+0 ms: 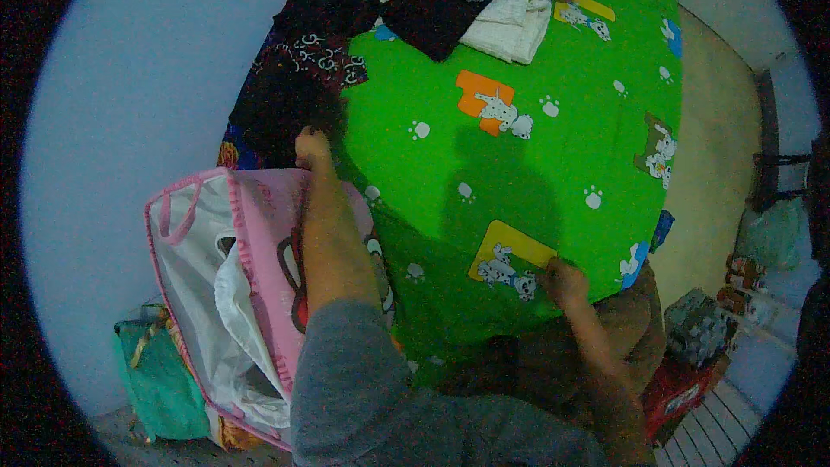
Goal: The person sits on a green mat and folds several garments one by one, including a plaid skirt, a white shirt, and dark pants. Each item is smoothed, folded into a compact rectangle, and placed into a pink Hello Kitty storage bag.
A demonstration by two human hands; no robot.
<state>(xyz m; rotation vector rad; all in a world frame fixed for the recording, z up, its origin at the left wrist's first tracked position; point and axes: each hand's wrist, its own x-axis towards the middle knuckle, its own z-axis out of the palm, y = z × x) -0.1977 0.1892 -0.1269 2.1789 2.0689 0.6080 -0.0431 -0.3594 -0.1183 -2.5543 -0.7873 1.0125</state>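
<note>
My left hand (314, 148) is at the edge of a dark heap of cloth (272, 117), just above a pink fabric laundry basket (267, 207); the dim picture does not settle whether it grips the cloth. Over the near edge of the bed is my right hand (565, 280), its fingers curled by a yellow patch on the green sheet (428, 175) with a dalmatian and paw print; whether it pinches the sheet cannot be made out. The basket lies tilted, its mouth facing left, with white cloth (237, 298) inside.
Towards the far end of the bed lie a folded black cloth (431, 16), a folded white towel (512, 26) and other clothes. A teal bag (155, 376) stands left of the basket. On the floor at right are a red box (687, 389) and plastic bags (771, 233).
</note>
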